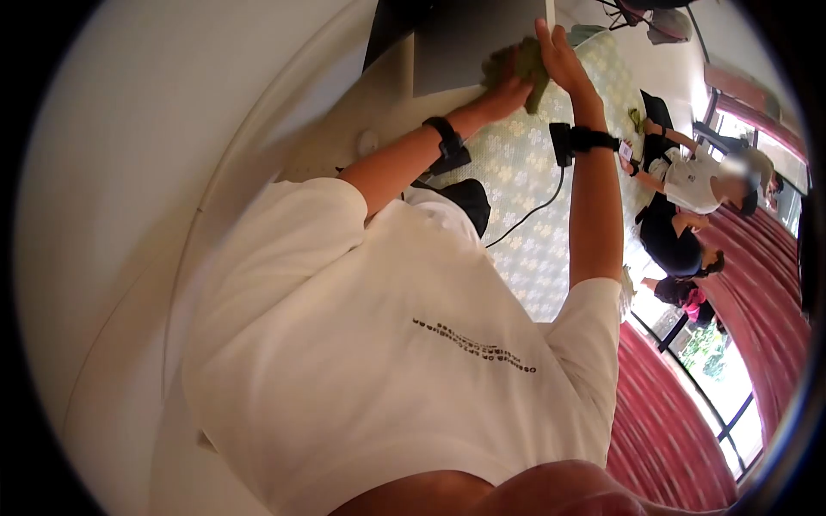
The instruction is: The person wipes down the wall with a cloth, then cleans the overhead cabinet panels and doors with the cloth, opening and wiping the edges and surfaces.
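Observation:
My left hand (508,96) is closed on a green cloth (535,76), pressed near the lower right corner of a large dark grey panel (477,47). The cloth bunches out between my two hands. My right hand (565,64) grips the panel's pale right edge (551,12), with the edge between its fingers. Each wrist carries a black strap. Beside the right wrist is a small black box (561,144) with a cable (538,209) running down from it.
A patterned cloth (525,181) covers the table under my arms. A dark object (467,199) lies by my shirt. Several people are at the right, one in a white shirt (691,182), near red curtains (667,413) and windows. A pale wall (112,172) stands at the left.

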`<state>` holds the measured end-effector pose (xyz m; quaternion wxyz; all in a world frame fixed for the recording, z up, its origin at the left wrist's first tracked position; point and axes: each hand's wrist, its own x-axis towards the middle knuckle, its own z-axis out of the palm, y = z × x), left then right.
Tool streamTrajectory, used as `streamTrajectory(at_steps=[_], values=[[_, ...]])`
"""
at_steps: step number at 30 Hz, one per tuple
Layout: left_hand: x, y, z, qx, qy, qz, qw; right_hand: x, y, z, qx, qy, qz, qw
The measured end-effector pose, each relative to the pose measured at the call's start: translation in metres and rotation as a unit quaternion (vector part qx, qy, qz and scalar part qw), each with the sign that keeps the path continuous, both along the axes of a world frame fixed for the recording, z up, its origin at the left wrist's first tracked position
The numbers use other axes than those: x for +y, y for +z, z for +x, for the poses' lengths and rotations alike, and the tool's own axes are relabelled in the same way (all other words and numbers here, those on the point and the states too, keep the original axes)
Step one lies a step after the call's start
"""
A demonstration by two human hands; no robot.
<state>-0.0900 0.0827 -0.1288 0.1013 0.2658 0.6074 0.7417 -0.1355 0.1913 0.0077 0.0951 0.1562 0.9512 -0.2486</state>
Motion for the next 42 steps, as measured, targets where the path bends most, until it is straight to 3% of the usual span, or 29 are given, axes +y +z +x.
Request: streamTrajectory(at_steps=[1, 3, 4, 6, 7, 10, 13, 16, 19, 22, 25, 26, 27, 31, 33, 36, 37, 39, 42], values=[[-0.001, 0.007, -0.007, 0.001, -0.003, -0.003, 1.0, 0.008, -0.005, 0.001, -0.016, -0.009, -0.054, 0.998], [-0.015, 0.045, -0.036, -0.138, -0.093, 0.157, 0.973, -0.001, 0.01, 0.012, -0.051, -0.038, -0.119, 0.991], [-0.016, 0.054, -0.045, -0.129, -0.094, 0.161, 0.974, -0.005, 0.016, 0.012, -0.092, -0.054, -0.183, 0.977], [-0.016, 0.067, -0.066, 0.007, -0.005, 0.046, 0.999, -0.012, 0.021, 0.013, -0.091, -0.032, -0.195, 0.976], [0.017, 0.027, -0.1, 0.139, 0.041, 0.048, 0.988, -0.021, 0.026, 0.013, -0.098, -0.021, -0.179, 0.979], [-0.009, 0.072, -0.113, 0.108, 0.071, -0.087, 0.988, -0.025, 0.023, 0.01, -0.085, -0.012, -0.175, 0.981], [0.003, 0.076, -0.142, 0.103, 0.096, -0.16, 0.977, -0.026, 0.026, 0.009, -0.066, 0.007, -0.156, 0.986], [0.014, 0.077, -0.166, 0.102, 0.105, -0.187, 0.971, -0.022, 0.012, -0.003, -0.116, -0.051, -0.124, 0.984], [0.017, 0.081, -0.181, 0.11, 0.103, -0.198, 0.969, 0.005, -0.026, -0.01, 0.03, 0.134, 0.069, 0.988], [0.021, 0.074, -0.193, 0.118, 0.096, -0.204, 0.967, -0.013, -0.006, 0.002, 0.013, 0.142, 0.12, 0.983], [0.023, 0.079, -0.195, 0.154, 0.096, -0.223, 0.958, -0.039, 0.013, 0.009, 0.0, 0.068, 0.138, 0.988], [0.024, 0.077, -0.189, 0.187, 0.126, -0.264, 0.938, -0.045, 0.014, 0.015, -0.01, 0.056, 0.128, 0.99], [0.014, 0.076, -0.183, 0.309, 0.154, -0.261, 0.902, -0.046, 0.015, 0.019, -0.016, 0.046, 0.12, 0.992], [-0.028, 0.082, -0.125, 0.386, 0.232, -0.256, 0.855, -0.06, 0.018, 0.058, -0.014, 0.063, 0.048, 0.997], [-0.054, 0.096, -0.099, 0.186, 0.041, -0.234, 0.953, -0.06, 0.029, 0.077, -0.026, 0.057, -0.126, 0.99], [-0.079, 0.094, -0.074, 0.214, 0.032, -0.258, 0.942, -0.046, 0.012, 0.087, 0.03, -0.021, -0.221, 0.975], [-0.083, 0.102, -0.073, 0.167, -0.001, -0.261, 0.951, -0.043, 0.012, 0.084, 0.029, -0.025, -0.224, 0.974], [-0.082, 0.097, -0.077, 0.167, -0.01, -0.247, 0.954, -0.053, 0.025, 0.08, 0.213, -0.026, -0.244, 0.946], [-0.069, 0.092, -0.089, 0.163, -0.024, -0.21, 0.964, -0.068, 0.035, 0.067, 0.292, -0.004, -0.23, 0.928]])
